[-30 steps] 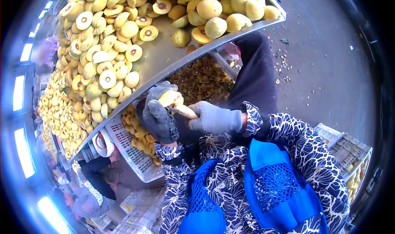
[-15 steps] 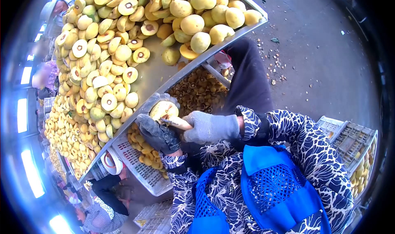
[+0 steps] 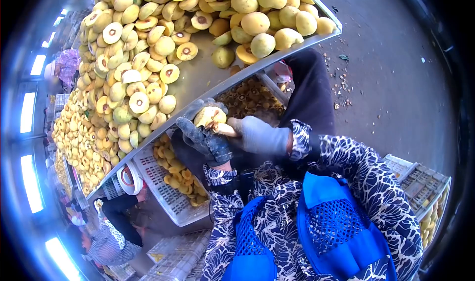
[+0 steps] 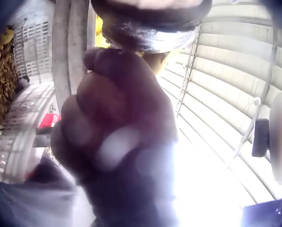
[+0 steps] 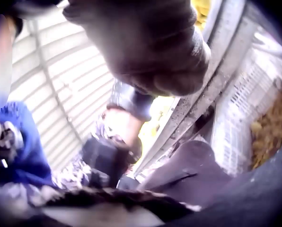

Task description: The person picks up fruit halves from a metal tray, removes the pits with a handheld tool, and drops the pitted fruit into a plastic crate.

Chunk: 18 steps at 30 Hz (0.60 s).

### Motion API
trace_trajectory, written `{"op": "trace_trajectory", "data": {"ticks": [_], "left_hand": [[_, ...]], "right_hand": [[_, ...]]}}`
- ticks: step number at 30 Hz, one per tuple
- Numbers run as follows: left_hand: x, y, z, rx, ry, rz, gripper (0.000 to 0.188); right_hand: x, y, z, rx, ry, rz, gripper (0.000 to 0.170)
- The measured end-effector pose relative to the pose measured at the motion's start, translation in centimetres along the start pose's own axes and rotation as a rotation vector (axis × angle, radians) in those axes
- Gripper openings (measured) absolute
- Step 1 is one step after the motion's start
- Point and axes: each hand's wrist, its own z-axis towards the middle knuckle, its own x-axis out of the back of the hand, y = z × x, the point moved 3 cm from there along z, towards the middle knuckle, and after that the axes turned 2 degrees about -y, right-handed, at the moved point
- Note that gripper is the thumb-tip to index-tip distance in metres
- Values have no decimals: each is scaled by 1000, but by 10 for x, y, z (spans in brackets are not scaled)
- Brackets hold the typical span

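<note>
In the head view, the gloved left hand holds a yellow fruit half, its fingers and thumb curled round it. Against the fruit's cut side, the right hand in a grey glove grips the pale handle of a small tool; its tip is hidden at the fruit. The right wrist view shows the right hand from close up, dark and blurred, with the left forearm beyond. A blurred hand fills the middle of the left wrist view.
A metal table bears heaped fruit halves and whole fruit. Below its edge are a crate of cut pieces and a white crate with yellow halves. Stacked crates stand at right; another person is at lower left.
The head view has shifted, moving the table and hands within it. Both hands stay together at the fruit; the right hand is now blurred, and the fruit's cut side looks more torn near the tool.
</note>
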Motion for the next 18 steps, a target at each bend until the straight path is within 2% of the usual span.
{"op": "trace_trajectory", "data": {"ticks": [2, 3, 6, 7, 9, 10, 12, 14, 16, 17, 18], "left_hand": [[6, 20, -3, -66, -162, 415, 56], [8, 23, -3, -55, -232, 463, 55], [8, 26, -1, -45, -178, 497, 56], [9, 19, -1, -8, -110, 377, 56], [12, 3, -4, 80, -18, 44, 60], [12, -3, -5, 117, 57, -33, 62], [11, -13, -7, 194, 207, -188, 65], [37, -57, -7, 350, 218, -607, 63], [59, -82, -5, 386, 163, -819, 62], [59, -73, -6, 456, 306, -835, 66], [58, -61, -8, 411, 405, -690, 67]], "right_hand": [[2, 7, 0, 58, -192, 294, 24], [6, 10, -2, 7, -286, 273, 24], [3, 15, 4, 19, -333, 160, 30], [0, 12, 4, 36, -224, 127, 27], [-9, 9, 3, -36, -98, -86, 26], [-12, 8, 5, -68, -34, -189, 26], [-23, 20, 5, 3, 28, -255, 27], [-29, 23, 7, 95, 90, -255, 27], [-31, 33, 12, 91, 9, -321, 25], [-28, 39, 11, 195, 7, -308, 23], [-25, 47, 9, 308, -7, -286, 22]]}}
